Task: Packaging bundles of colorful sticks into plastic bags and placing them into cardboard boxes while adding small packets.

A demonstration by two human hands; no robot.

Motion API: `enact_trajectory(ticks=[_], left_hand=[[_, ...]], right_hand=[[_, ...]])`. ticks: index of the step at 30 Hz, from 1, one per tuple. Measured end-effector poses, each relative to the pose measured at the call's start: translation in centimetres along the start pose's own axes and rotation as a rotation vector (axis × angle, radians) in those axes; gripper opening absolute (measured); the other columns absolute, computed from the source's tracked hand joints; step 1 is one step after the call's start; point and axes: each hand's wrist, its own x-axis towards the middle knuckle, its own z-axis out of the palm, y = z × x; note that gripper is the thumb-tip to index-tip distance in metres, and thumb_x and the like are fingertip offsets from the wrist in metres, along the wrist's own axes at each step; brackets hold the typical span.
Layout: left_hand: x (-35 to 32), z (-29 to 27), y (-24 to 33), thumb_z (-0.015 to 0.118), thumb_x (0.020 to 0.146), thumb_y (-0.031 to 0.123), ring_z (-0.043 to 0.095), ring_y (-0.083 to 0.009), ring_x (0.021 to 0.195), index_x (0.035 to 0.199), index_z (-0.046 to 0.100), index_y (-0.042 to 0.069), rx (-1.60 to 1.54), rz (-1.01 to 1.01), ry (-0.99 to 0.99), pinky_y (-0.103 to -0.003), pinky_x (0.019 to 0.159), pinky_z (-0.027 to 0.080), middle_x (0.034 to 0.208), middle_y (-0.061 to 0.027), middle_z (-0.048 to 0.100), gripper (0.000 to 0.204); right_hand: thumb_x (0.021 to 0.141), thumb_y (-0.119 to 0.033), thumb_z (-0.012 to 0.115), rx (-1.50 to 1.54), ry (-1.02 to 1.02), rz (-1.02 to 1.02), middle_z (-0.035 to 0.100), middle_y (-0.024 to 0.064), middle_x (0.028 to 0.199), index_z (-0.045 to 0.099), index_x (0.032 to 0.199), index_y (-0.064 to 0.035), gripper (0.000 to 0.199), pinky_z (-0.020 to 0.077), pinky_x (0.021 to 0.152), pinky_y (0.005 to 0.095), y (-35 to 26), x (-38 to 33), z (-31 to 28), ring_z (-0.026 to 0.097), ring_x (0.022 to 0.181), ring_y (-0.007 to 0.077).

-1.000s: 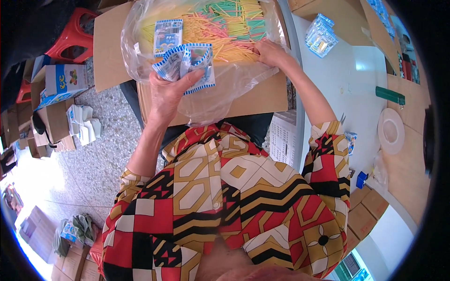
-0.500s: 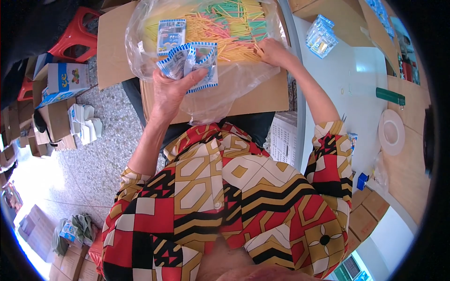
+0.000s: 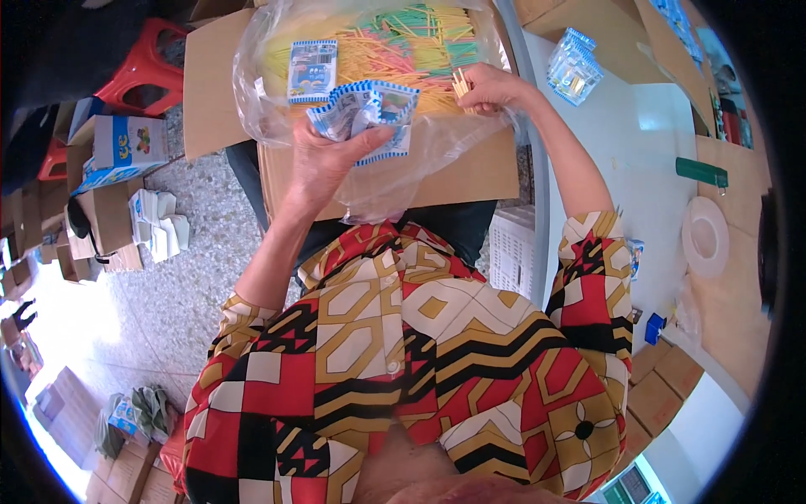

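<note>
My left hand [image 3: 326,166] is closed round several blue-and-white plastic packets [image 3: 388,102], which stick up crumpled above my thumb. In my right hand [image 3: 497,89], the fingers pinch a small bunch of thin yellow sticks [image 3: 461,87]. That hand is over the right side of a pile of loose thin sticks [image 3: 395,50] in yellow, pink and green. The pile lies in a clear plastic liner [image 3: 437,144] inside a cardboard box [image 3: 470,178] in front of me. Another blue-and-white packet [image 3: 313,70] lies flat on the pile's left side, beyond my left hand.
Along the right runs a pale table [image 3: 625,160] bearing a couple of packets [image 3: 574,67]. An open carton [image 3: 621,38] stands at its far end. A red stool [image 3: 147,71] is at far left, near a printed carton [image 3: 126,143]. A white crate [image 3: 510,248] sits below the table.
My right hand has lifted slightly from the pile, and the bunch of yellow sticks now shows in its fingers. My left hand, with its packets, has shifted slightly right in the picture.
</note>
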Motion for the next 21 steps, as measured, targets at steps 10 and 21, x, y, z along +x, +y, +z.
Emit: enact_trajectory(ticks=[10, 21], left_hand=[[0.9, 0.2, -0.8, 0.071, 0.07, 0.002, 0.058, -0.006, 0.073, 0.094, 0.064, 0.001, 0.049, 0.032, -0.009, -0.022, 0.068, 0.05, 0.084, -0.0006, 0.065, 0.025], [1.4, 0.5, -1.5, 0.069, 0.073, 0.008, 0.054, -0.0028, 0.067, 0.089, 0.066, 0.001, 0.197, 0.101, -0.016, -0.02, 0.061, 0.046, 0.076, 0.0018, 0.064, 0.017]], right_hand=[[0.081, -0.011, 0.061, 0.552, 0.411, -0.629, 0.057, 0.0003, 0.077, 0.058, 0.091, -0.0022, 0.014, 0.0379, 0.051, 0.0162, -9.4, -10.0, 0.7, 0.048, 0.058, 0.002], [0.082, -0.006, 0.061, 0.353, 0.369, -0.676, 0.057, -0.0016, 0.078, 0.058, 0.09, -0.0038, 0.009, 0.0401, 0.055, 0.0164, -12.7, -11.0, 3.9, 0.05, 0.066, 0.0012]])
